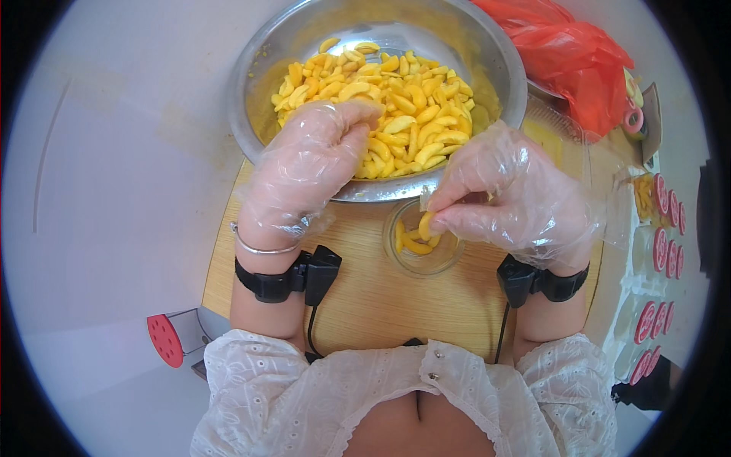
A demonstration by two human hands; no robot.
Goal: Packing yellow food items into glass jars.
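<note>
A wide stainless steel bowl [497, 51] holds a heap of curved yellow fruit slices [422, 108], which look like peach. My left hand [320, 143], in a clear plastic glove, hangs over the bowl's near left side with its fingers curled at the heap. Whether anything is in those fingers is hidden. Just below the bowl's near rim stands a small clear round jar [425, 268] with several slices inside. My right hand [502, 188], gloved too, pinches one yellow slice [425, 224] between thumb and forefinger at the jar's mouth.
A wooden tabletop [388, 308] lies under the jar and bowl. Beyond the bowl at right is a red plastic bag [571, 63], with a clear plastic tray [554, 131] below it. Along the right edge stand several jars with red lids [645, 320]. A red stool [165, 341] is at lower left.
</note>
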